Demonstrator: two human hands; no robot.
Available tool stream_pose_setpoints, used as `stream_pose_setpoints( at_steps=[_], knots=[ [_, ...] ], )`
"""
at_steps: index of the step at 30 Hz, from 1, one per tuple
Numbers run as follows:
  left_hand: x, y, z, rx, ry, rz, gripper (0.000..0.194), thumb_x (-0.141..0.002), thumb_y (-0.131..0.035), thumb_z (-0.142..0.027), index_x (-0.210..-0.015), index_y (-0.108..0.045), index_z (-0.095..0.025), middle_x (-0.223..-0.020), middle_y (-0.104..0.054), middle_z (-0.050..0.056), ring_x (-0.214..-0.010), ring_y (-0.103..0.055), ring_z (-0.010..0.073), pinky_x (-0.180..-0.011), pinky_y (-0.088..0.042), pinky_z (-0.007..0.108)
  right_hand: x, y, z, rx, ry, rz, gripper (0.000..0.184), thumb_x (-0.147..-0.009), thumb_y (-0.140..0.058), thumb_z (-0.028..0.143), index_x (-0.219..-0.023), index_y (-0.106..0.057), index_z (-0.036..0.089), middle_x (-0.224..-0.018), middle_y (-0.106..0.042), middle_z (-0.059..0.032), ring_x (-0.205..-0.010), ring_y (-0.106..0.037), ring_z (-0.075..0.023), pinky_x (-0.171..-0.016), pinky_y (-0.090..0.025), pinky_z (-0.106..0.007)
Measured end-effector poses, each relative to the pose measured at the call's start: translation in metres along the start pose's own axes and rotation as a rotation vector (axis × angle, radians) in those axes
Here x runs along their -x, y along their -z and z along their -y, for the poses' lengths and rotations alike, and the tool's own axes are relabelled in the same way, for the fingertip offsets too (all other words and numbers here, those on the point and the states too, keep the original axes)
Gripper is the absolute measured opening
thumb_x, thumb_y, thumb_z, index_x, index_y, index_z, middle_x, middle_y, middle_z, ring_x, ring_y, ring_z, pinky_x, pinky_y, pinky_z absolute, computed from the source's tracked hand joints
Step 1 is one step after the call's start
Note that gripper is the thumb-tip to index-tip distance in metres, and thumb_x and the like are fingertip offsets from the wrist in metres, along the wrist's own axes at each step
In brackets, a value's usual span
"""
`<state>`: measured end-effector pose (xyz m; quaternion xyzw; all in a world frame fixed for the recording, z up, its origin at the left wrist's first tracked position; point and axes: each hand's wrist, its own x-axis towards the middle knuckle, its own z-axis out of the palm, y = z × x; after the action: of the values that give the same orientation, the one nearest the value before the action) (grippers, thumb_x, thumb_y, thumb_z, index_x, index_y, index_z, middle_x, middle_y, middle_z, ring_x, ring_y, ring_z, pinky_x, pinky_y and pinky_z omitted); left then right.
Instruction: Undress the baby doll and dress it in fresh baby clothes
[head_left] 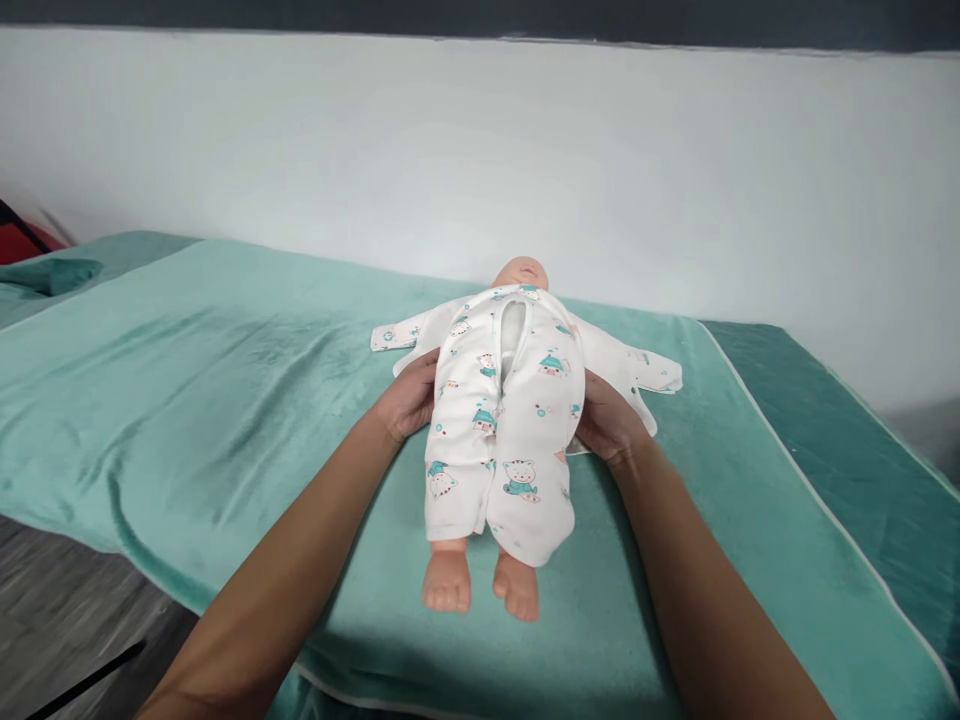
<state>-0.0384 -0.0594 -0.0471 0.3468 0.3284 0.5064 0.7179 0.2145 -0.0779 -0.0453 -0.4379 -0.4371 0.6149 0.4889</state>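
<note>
The left hand (pixel 411 396) is cupping one side of a pair of white printed trousers (pixel 534 430) and the right hand (pixel 611 420) is cupping the other; since the fingertips are hiding behind the cloth, I cannot tell whether either grip is pinching fabric or just lying against it. The trousers are covering the legs of a doll (pixel 525 266), so the step in hand is seemingly settling them around its body, and the next move is probably calling for an even tug on both sides. The doll is lying on its back, its long axis running from near to far and leaning slightly right at the far end, feet (pixel 447 585) pointing near, head (pixel 516 270) towards the wall (pixel 337 140). A white shirt (pixel 609 352) is spreading its sleeves sideways, and a green blanket (pixel 180 380) is lying beneath everything.
</note>
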Motion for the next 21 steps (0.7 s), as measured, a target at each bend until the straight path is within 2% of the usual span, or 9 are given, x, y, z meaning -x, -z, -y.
stream_pose_setpoints(
  at_steps=[2,5,10,14,18,21],
  knots=[
    [0.000,0.001,0.001,-0.007,0.004,0.009,0.033,-0.073,-0.074,-0.011,-0.106,-0.073,-0.013,-0.099,-0.079,0.010,-0.094,-0.075,0.0257,-0.090,-0.061,0.039,-0.002,0.001,-0.002,-0.053,-0.009,0.026,0.049,-0.072,-0.080,0.041,-0.118,-0.068,0.028,-0.118,-0.074,-0.0046,-0.111,-0.068,-0.0283,-0.085,-0.061,-0.037],
    [-0.001,0.003,0.002,-0.016,0.011,0.024,0.034,-0.072,-0.071,-0.010,-0.105,-0.073,-0.012,-0.097,-0.079,0.009,-0.093,-0.075,0.0259,-0.091,-0.061,0.040,-0.003,0.004,-0.005,-0.115,-0.029,0.027,0.046,-0.073,-0.080,0.038,-0.117,-0.070,0.029,-0.128,-0.071,-0.0024,-0.126,-0.061,-0.0302,-0.098,-0.058,-0.040],
    [-0.006,0.008,0.005,-0.004,0.027,0.036,0.031,-0.074,-0.070,-0.009,-0.105,-0.073,-0.012,-0.097,-0.079,0.009,-0.099,-0.074,0.0268,-0.093,-0.060,0.040,-0.001,0.003,-0.005,-0.182,-0.021,0.005,0.039,-0.071,-0.082,0.033,-0.109,-0.072,0.029,-0.122,-0.074,-0.0009,-0.122,-0.064,-0.0281,-0.095,-0.060,-0.037],
    [-0.011,0.009,0.007,0.020,0.089,0.050,0.027,-0.083,-0.070,-0.018,-0.108,-0.073,-0.012,-0.100,-0.078,0.011,-0.099,-0.074,0.0266,-0.092,-0.061,0.039,0.002,-0.005,-0.001,-0.224,-0.050,0.041,0.032,-0.071,-0.080,0.031,-0.103,-0.073,0.029,-0.115,-0.076,-0.0003,-0.118,-0.066,-0.0255,-0.091,-0.060,-0.033],
    [-0.013,0.010,0.008,0.004,0.068,0.035,0.029,-0.084,-0.070,-0.019,-0.113,-0.071,-0.013,-0.104,-0.078,0.010,-0.097,-0.073,0.0257,-0.089,-0.062,0.039,0.004,-0.011,0.001,-0.138,-0.065,0.019,0.030,-0.077,-0.073,0.037,-0.105,-0.071,0.026,-0.117,-0.074,-0.0028,-0.121,-0.065,-0.0279,-0.093,-0.060,-0.036],
    [-0.012,0.011,0.006,-0.008,0.026,0.045,0.035,-0.084,-0.071,-0.018,-0.119,-0.069,-0.016,-0.112,-0.076,0.010,-0.099,-0.072,0.0246,-0.088,-0.062,0.038,0.003,-0.013,0.001,-0.017,-0.010,-0.003,0.035,-0.081,-0.070,0.044,-0.109,-0.069,0.024,-0.117,-0.074,-0.0052,-0.117,-0.066,-0.0293,-0.095,-0.060,-0.040]
  ],
)
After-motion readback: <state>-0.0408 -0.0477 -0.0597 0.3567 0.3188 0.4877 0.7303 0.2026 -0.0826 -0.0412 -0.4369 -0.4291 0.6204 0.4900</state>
